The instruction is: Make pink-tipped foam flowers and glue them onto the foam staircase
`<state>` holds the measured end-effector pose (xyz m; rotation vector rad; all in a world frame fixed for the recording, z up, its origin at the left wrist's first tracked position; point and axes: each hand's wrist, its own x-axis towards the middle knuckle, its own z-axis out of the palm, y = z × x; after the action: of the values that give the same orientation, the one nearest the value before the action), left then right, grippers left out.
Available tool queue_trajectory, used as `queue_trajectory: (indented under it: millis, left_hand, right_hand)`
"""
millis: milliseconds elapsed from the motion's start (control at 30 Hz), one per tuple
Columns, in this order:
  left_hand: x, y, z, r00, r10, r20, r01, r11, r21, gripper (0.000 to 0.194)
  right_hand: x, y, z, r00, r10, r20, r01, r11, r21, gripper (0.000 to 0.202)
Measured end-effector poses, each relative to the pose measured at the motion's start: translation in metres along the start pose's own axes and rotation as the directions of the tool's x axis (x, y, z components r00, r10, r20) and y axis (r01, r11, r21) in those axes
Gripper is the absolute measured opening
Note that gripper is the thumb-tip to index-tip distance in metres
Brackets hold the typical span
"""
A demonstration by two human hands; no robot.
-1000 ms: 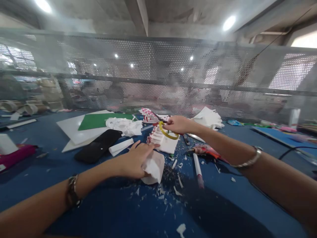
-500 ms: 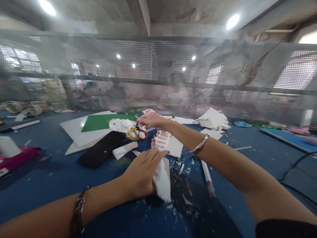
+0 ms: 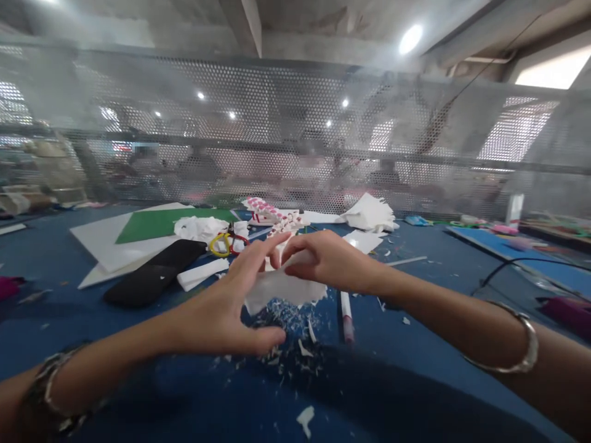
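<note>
A piece of white paper (image 3: 286,288) with a ragged edge is held up over the blue table (image 3: 175,394). My right hand (image 3: 323,261) is closed on its upper edge with bent fingers. My left hand (image 3: 231,295) is at the paper's left side, its thumb stretched out low and apart from the fingers; some fingertips are hidden behind the paper. Small white paper scraps (image 3: 305,351) lie below the sheet. Just behind my left hand are scissors (image 3: 228,243) with yellow and red handles.
A black phone-like object (image 3: 154,274), a rolled white paper (image 3: 202,274) and a green sheet (image 3: 152,225) lie left. A white-and-red marker (image 3: 346,317) is right of the scraps. Crumpled white paper (image 3: 369,213) sits before the perforated screen (image 3: 277,135). A blue board (image 3: 517,252) lies right.
My right hand has come back from near the scissors to the white paper. The paper is now raised and turned sideways, and my left hand has spread its thumb. The view has shifted right.
</note>
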<state>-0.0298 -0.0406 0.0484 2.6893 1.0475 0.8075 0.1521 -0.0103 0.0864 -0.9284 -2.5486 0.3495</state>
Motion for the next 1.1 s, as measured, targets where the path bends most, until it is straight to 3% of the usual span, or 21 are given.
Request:
queue_trajectory:
  millis: [67,133,233,300,433,600,800,933,1100]
  left_hand:
    - [0.005,-0.005,-0.003,0.998,0.056,-0.025,-0.051,0.988,0.142,0.073]
    - [0.007,-0.014,-0.002,0.968,0.251,0.000,-0.233,0.898,0.374,0.047]
    - [0.003,-0.024,0.005,0.890,0.448,0.085,-0.402,0.683,0.610,0.036]
    - [-0.002,-0.026,0.012,0.838,0.517,0.172,-0.495,0.591,0.637,0.033]
    - [-0.010,-0.024,0.025,0.773,0.538,0.338,-0.632,0.597,0.494,0.029]
    - [-0.010,-0.030,0.029,0.822,0.404,0.401,-0.545,0.763,0.348,0.016]
    - [-0.016,-0.045,0.032,0.900,0.338,0.276,-0.383,0.915,0.129,0.035]
    - [-0.021,-0.048,0.035,0.944,0.233,0.234,-0.244,0.970,0.017,0.036]
    - [-0.020,-0.044,0.036,0.965,0.119,0.236,-0.132,0.990,0.041,0.030]
  right_hand:
    - [-0.012,-0.002,0.000,0.992,-0.075,-0.103,0.056,0.984,-0.169,0.005]
    - [-0.024,-0.004,0.003,0.966,-0.222,-0.132,0.163,0.921,-0.355,0.013]
    - [-0.041,0.002,0.012,0.919,-0.394,-0.015,0.312,0.750,-0.583,0.031]
    - [-0.049,0.012,0.021,0.906,-0.416,0.082,0.375,0.697,-0.612,0.032]
    - [-0.057,0.038,0.039,0.925,-0.334,0.180,0.380,0.820,-0.428,0.024]
    - [-0.060,0.049,0.046,0.956,-0.211,0.203,0.249,0.950,-0.187,0.018]
    - [-0.063,0.053,0.045,0.974,-0.180,0.138,0.182,0.983,-0.001,0.022]
    - [-0.062,0.055,0.045,0.988,-0.098,0.118,0.085,0.990,0.115,0.019]
    - [-0.058,0.055,0.050,0.991,0.106,0.083,-0.112,0.991,0.077,0.023]
